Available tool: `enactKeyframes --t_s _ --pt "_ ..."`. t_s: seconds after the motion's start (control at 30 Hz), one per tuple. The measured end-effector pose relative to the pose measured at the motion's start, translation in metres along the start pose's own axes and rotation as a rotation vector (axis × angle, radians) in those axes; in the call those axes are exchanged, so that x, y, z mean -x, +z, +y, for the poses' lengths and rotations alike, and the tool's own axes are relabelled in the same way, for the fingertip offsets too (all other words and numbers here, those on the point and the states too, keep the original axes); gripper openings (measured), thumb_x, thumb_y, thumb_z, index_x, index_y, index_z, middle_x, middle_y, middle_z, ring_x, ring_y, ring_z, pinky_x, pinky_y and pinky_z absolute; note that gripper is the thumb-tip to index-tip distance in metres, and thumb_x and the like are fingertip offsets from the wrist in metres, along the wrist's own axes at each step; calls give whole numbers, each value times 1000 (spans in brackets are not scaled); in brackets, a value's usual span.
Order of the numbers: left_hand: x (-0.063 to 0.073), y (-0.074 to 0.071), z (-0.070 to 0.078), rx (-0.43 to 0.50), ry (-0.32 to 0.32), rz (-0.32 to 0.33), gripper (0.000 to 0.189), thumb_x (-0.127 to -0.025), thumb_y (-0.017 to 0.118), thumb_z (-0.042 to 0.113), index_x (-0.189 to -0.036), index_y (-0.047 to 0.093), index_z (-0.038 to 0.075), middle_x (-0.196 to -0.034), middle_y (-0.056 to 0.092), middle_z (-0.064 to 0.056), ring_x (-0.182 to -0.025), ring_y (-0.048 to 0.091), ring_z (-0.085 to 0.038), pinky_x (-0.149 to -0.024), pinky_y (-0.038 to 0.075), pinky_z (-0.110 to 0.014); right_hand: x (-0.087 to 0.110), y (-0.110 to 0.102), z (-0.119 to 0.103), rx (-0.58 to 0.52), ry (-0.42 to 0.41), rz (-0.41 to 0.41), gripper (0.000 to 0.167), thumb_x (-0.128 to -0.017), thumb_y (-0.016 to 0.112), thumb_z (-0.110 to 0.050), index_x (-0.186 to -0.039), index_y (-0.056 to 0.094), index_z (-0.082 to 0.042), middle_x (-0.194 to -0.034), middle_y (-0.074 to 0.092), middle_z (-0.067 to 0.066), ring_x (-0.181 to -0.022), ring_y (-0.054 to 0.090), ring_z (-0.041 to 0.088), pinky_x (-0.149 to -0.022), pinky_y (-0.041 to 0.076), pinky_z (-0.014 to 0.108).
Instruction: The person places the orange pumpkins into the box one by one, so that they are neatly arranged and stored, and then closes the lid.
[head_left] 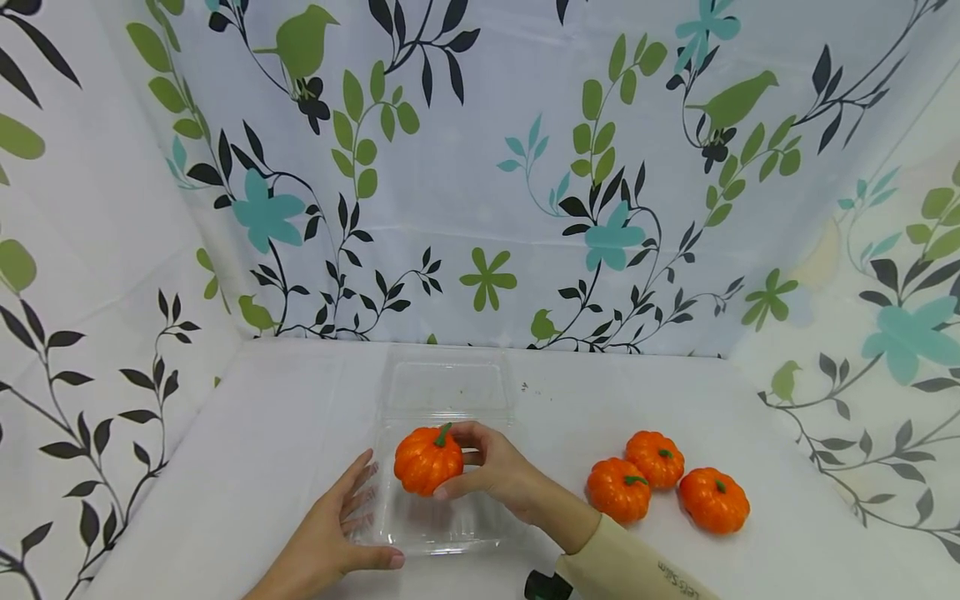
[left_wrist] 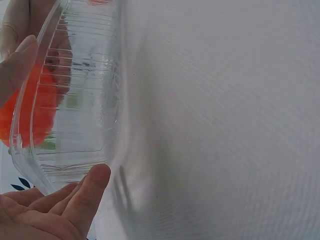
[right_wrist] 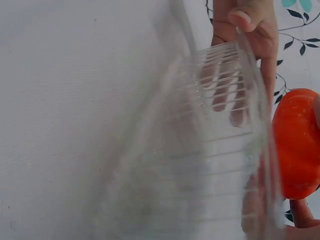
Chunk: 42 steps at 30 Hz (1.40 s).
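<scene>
My right hand (head_left: 501,473) grips a small orange toy pumpkin (head_left: 422,463) with a green stem, thumb at its near side and fingers at its far side. The pumpkin is over the base of a clear plastic clamshell container (head_left: 468,546), whose lid (head_left: 450,383) lies folded back away from me. At the container's left side, my left hand (head_left: 330,529) spreads its fingers along the outside wall, with the thumb at the near edge. In the left wrist view, straight fingers (left_wrist: 82,202) reach the ribbed wall at one corner. The right wrist view shows the pumpkin (right_wrist: 296,145) beyond the rim.
Three more orange pumpkins sit grouped to the right: one nearest the container (head_left: 617,495), one behind (head_left: 655,458) and one farther right (head_left: 715,502). A black object (head_left: 547,586) shows beside the right sleeve. Patterned fabric (head_left: 487,208) stands around the white table (head_left: 300,400).
</scene>
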<state>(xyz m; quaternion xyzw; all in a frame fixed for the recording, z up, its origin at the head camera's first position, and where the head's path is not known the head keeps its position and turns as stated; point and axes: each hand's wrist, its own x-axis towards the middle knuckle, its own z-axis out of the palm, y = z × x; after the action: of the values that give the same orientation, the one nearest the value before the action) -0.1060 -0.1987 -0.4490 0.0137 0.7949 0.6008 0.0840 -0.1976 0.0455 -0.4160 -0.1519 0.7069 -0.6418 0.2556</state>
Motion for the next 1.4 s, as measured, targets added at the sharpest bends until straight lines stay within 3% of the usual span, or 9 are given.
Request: enactKeyframes --t_s 0.4,0.9,1.4 --pt "1 -2 -1 -24 9 -10 126 -64 98 21 -162 19 13 -160 29 -26 -141 37 -49 -106 47 -50 -14 15 19 125 37 69 69 -72 91 -7 -132 58 -14 -126 58 5 -110 59 26 -98 54 43" --pt "1 -1 1 -29 4 -7 127 -63 98 22 -162 19 14 -160 31 -23 -141 37 -47 -106 47 -49 -19 26 27 325 -27 154 76 -66 95 -13 -132 57 -14 -122 59 -1 -107 58 22 -95 53 43" --pt "2 -2 2 -19 31 -11 126 -64 98 20 -162 19 12 -160 31 -25 -141 36 -48 -106 47 -50 -26 34 28 435 -58 188 82 -64 94 -11 -136 54 -12 -126 57 1 -111 58 22 -100 53 46"
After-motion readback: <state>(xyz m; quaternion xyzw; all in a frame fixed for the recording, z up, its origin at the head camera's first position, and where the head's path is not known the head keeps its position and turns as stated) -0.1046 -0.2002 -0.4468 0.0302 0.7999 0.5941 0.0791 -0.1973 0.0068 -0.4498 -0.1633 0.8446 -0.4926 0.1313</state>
